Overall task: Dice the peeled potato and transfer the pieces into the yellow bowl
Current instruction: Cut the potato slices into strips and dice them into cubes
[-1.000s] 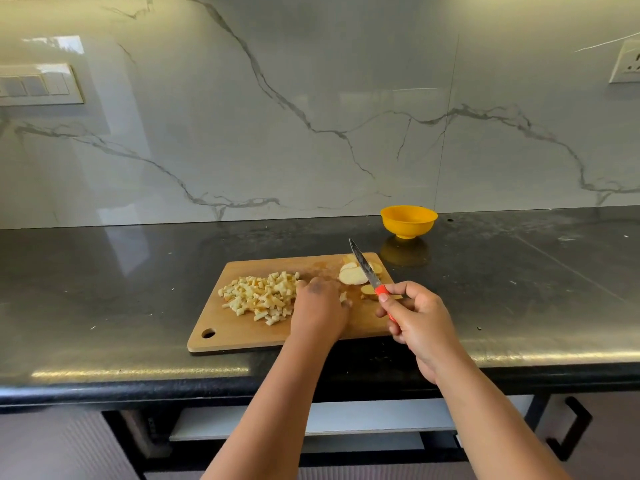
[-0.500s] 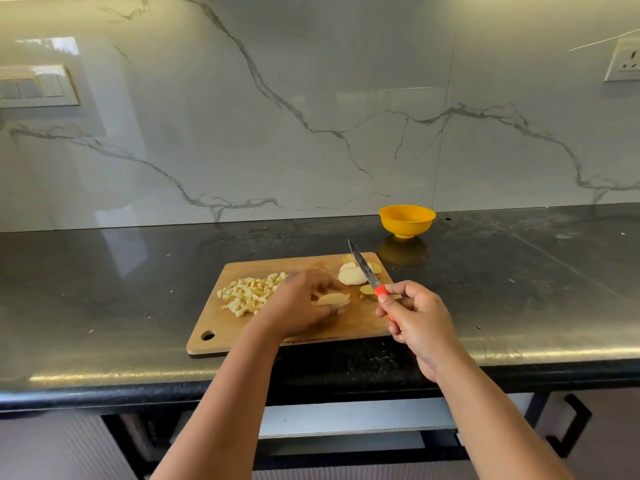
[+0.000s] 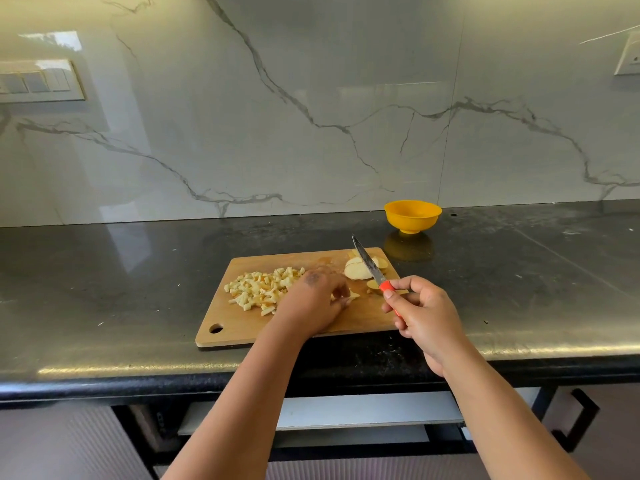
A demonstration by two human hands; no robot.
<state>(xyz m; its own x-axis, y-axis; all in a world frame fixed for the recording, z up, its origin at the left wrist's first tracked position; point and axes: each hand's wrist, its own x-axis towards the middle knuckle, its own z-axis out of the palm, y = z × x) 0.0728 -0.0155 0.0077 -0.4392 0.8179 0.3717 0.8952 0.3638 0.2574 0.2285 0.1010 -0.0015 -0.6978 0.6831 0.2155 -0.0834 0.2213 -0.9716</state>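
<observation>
Black polished stone counter (image 3: 121, 271) under veined marble wall (image 3: 311, 98); wooden board (image 3: 304, 327); left hand (image 3: 313, 303) pinches potato slice (image 3: 351, 296), right hand (image 3: 424, 315) grips orange-handled knife (image 3: 372, 271), yellow bowl (image 3: 412, 216) at one o'clock.

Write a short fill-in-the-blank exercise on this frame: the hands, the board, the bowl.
1. The right hand grips the steel-bladed knife by its ____ handle.
2. The pile of diced potato cubes lies on the wooden ____.
3. The round yellow bowl stands on the dark ____, off the board.
4. The left hand holds a potato ____.

Missing: orange; cutting board; countertop; slice
</observation>
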